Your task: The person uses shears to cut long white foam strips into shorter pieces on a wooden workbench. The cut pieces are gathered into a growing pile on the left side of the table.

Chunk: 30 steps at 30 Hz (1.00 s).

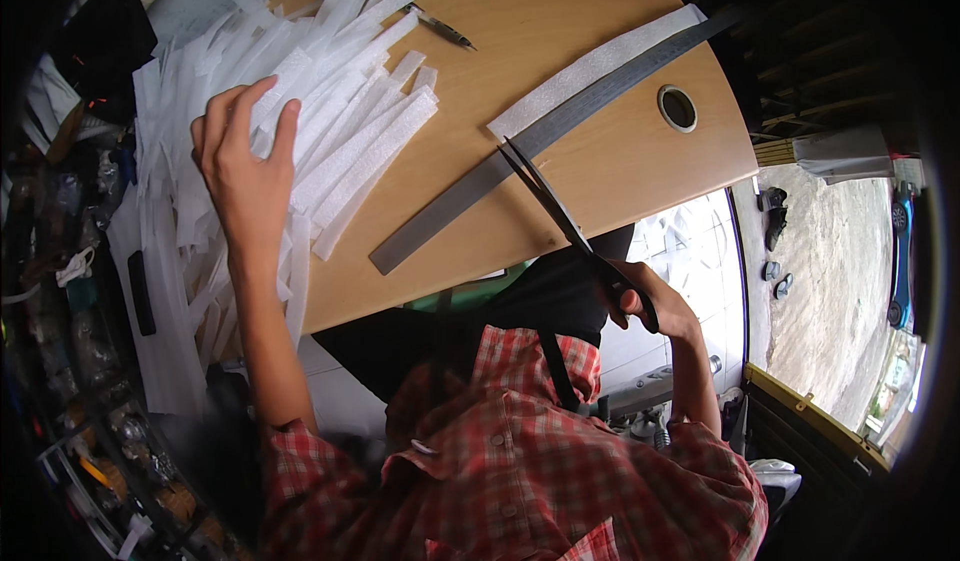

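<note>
My left hand is over a heap of white foam strips on the left of the table, its fingers spread and curved. Whether the fingertips touch the strips I cannot tell. My right hand grips the handles of dark scissors, whose long blades point up and away over the table. Their tips reach a flat grey metal ruler lying diagonally across the wood. Along the ruler's far side lies a wide white foam strip, partly beneath it.
A pen lies beside the heap on the wooden table. A round cable hole sits near the table's right end. Cluttered shelves stand at the left. Shoes are on the ground at the right.
</note>
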Each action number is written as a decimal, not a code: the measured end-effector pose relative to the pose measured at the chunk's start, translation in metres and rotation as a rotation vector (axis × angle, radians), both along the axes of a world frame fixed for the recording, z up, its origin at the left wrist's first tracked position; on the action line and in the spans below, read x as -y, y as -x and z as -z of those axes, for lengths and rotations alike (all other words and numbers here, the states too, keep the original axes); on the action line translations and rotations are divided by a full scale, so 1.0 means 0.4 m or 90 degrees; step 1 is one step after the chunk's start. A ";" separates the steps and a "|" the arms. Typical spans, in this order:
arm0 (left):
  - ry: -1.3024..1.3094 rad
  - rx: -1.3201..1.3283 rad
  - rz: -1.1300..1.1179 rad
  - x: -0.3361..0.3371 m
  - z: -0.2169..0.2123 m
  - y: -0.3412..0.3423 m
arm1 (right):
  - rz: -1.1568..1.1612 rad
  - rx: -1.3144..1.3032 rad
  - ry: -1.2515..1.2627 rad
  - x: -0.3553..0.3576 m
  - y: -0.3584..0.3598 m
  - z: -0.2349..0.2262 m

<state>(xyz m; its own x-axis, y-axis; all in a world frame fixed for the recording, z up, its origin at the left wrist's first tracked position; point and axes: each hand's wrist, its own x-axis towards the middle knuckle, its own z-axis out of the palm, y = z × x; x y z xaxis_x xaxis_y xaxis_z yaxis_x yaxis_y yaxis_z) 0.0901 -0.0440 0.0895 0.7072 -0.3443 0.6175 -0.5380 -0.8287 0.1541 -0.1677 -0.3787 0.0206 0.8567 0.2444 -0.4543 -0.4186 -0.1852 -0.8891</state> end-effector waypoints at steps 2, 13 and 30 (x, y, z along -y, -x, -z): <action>0.084 -0.124 0.159 0.100 0.035 0.015 | 0.034 -0.002 0.018 0.010 0.016 -0.021; 0.127 -0.540 0.232 0.368 0.234 0.027 | 0.101 -0.040 0.050 0.037 0.059 -0.017; 0.164 -0.482 0.281 0.310 0.249 0.034 | 0.059 -0.035 0.069 0.016 0.014 -0.014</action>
